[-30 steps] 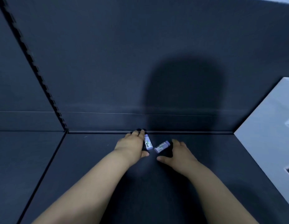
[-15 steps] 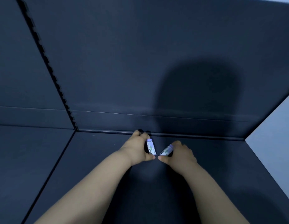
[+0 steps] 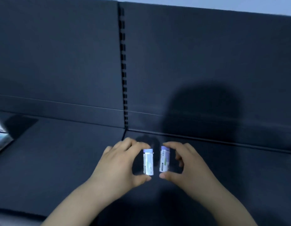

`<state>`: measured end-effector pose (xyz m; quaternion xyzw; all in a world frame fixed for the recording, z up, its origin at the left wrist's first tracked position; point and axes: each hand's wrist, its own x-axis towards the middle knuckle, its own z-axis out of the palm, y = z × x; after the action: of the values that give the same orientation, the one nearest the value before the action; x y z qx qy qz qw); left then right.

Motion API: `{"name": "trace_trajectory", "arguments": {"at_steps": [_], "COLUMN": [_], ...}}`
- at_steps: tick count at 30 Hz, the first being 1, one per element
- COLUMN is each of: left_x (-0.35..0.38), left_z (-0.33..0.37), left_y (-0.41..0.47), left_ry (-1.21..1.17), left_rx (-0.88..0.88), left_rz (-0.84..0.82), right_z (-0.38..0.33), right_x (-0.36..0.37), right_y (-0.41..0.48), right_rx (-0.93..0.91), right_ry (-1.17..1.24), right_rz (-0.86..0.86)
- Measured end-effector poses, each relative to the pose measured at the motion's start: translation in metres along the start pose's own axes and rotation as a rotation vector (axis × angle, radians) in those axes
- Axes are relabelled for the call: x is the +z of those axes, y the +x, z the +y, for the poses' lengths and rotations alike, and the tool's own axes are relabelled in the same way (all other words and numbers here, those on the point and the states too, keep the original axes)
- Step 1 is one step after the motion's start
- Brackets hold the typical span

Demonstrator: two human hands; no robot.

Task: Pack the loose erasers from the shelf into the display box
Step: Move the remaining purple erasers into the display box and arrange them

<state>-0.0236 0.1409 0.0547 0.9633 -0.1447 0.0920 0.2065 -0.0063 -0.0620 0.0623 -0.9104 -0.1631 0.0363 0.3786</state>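
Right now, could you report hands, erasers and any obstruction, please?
Left hand pinches one white, purple-tipped sleeved eraser; right hand pinches a second eraser. Nothing visible between them.

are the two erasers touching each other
Apart. The head view shows a plain dark gap between the left eraser and the right eraser along their whole length.

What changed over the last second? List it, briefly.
A second ago both erasers lay askew on the shelf with the hands closing on them. Now the left hand pinches the left eraser and the right hand pinches the right eraser, each between thumb and fingers, turned parallel, side by side. The view swung left. Unchanged: one eraser per hand, not touching.
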Motion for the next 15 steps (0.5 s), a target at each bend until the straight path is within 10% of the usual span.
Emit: {"name": "trace_trajectory", "arguments": {"at_steps": [15], "left_x": [-0.067], "left_z": [-0.157], "left_y": [-0.120], "left_ry": [0.075], "left_rx": [0.022], "left_rz": [0.049], "right_z": [-0.138], "right_x": [0.191], "right_y": [-0.021], "right_rx": [-0.015], "right_ry": [-0.105], "right_rz": [0.101]}}
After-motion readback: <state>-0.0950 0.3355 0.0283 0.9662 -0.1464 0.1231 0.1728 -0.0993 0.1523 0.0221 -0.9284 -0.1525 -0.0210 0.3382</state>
